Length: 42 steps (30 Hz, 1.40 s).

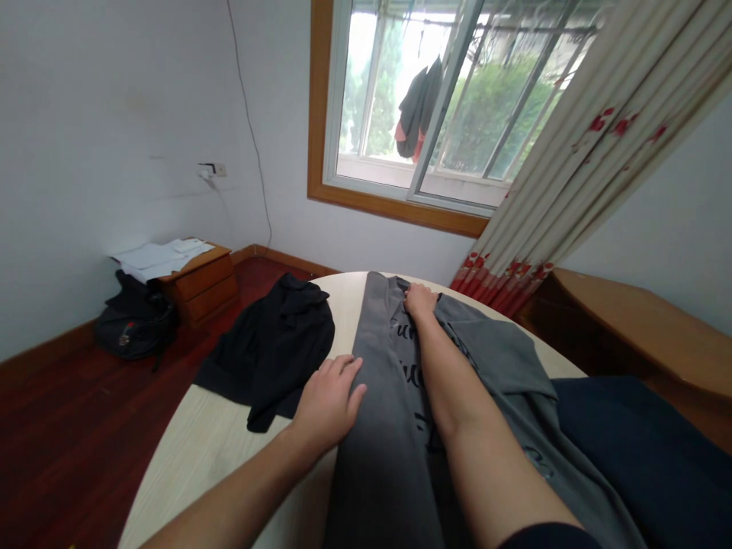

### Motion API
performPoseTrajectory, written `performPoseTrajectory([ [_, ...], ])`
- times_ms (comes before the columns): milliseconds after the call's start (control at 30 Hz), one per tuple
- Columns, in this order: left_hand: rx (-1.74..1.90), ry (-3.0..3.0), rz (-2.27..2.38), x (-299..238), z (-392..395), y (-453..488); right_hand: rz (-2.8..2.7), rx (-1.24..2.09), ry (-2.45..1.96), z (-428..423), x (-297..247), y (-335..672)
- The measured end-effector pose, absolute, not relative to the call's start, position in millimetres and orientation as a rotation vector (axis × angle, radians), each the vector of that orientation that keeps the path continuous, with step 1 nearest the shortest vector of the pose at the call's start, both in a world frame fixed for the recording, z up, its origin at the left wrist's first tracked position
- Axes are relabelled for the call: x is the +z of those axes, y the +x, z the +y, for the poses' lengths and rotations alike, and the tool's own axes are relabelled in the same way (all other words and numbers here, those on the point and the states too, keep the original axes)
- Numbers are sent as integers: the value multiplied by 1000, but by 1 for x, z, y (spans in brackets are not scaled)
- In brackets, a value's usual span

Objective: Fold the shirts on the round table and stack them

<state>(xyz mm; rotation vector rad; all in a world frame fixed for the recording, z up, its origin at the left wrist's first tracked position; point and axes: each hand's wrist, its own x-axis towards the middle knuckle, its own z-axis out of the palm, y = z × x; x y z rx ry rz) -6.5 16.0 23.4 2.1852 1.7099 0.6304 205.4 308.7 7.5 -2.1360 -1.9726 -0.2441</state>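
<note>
A grey T-shirt [377, 427] with dark lettering lies lengthwise on a round pale wooden table [200, 450]. My left hand [330, 400] rests flat on its left folded edge, fingers stretched out and open. My right hand [420, 300] reaches to the far end of the shirt near the collar, fingers curled down onto the cloth, seemingly pinching it. My right forearm lies along the shirt's middle and hides part of the print.
A black garment [274, 343] lies bunched on the table's left side. Dark navy cloth [640, 450] covers the right. A wooden nightstand with papers [197, 278] and a black backpack [134, 324] stand by the left wall. Window and curtain [600, 145] are behind.
</note>
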Motion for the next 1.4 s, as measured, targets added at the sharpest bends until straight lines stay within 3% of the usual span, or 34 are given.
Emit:
performPoseTrajectory([
  [367,618,2267,1726,10,17,-4,-1993,-320,-1981,275,19,195],
  [633,599,2377,1744,10,14,-4,-2199,50,-1914,141,21,209],
  [867,547,2412,1796,8,-4,1,-2300,143,-1819,16,10,228],
  [1133,512,2541,1609,6,-75,-2,-2348,401,-1607,-85,29,213],
  [1400,674,2469,1170,20,-173,-35,-2252,750,-1231,-122,28,212],
])
